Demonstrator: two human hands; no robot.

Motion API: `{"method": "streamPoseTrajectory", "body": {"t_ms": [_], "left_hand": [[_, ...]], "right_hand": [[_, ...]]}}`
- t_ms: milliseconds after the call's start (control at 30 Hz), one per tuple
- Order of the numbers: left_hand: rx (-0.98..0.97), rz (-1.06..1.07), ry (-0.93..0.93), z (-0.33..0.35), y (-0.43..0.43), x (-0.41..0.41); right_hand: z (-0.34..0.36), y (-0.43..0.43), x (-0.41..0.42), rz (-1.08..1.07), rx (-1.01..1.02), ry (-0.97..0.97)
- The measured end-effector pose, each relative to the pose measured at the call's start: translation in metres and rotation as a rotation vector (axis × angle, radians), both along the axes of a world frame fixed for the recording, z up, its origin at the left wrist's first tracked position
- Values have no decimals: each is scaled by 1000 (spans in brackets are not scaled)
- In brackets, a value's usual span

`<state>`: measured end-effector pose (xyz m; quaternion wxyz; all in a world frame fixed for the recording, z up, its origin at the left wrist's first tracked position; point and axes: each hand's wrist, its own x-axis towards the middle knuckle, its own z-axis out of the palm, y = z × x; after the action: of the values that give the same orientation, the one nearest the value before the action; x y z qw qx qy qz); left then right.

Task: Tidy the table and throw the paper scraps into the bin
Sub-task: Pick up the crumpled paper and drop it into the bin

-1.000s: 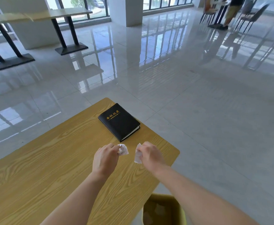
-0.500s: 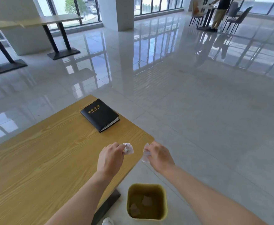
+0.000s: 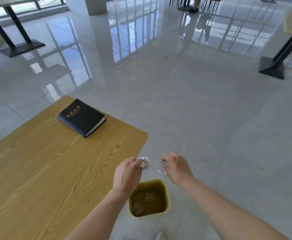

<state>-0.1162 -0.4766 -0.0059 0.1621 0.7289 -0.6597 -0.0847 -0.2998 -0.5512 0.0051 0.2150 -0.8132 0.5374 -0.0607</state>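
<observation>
My left hand (image 3: 127, 174) pinches a crumpled white paper scrap (image 3: 145, 163) just past the table's right edge. My right hand (image 3: 177, 168) holds a second, blurred white scrap (image 3: 162, 166) at its fingertips. Both hands hover above the far rim of a yellow bin (image 3: 166, 189) that stands on the floor beside the table. Two crumpled pieces lie at the bottom of the bin. The wooden table (image 3: 43, 170) fills the lower left.
A black notebook (image 3: 82, 117) with gold lettering lies at the table's far corner. A white scrap (image 3: 161, 236) lies on the floor near the bin. Other tables' black bases (image 3: 271, 67) stand on the glossy tiled floor, and chairs at the far back.
Both hands have carried their scraps from over the table's corner to the right, off its edge and above the bin. The view has swung right and down, bringing the bin fully into sight.
</observation>
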Motion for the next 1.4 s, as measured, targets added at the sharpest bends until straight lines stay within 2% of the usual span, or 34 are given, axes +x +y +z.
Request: {"method": "streamPoseTrajectory", "body": {"t_ms": [300, 467, 700, 1033, 1200, 1400], "left_hand": [[126, -58, 55, -49, 21, -30], [197, 7, 83, -92, 23, -55], [321, 115, 83, -186, 28, -84], [519, 218, -31, -340, 32, -71], [542, 199, -24, -388, 32, -71], [531, 187, -32, -427, 21, -69]], "right_hand": [[-46, 16, -22, -53, 82, 12], [-91, 5, -43, -15, 186, 29], [-182, -10, -63, 50, 328, 63], [-317, -2, -59, 51, 530, 145], [-368, 0, -64, 80, 587, 174], [-420, -2, -53, 111, 554, 166]]}}
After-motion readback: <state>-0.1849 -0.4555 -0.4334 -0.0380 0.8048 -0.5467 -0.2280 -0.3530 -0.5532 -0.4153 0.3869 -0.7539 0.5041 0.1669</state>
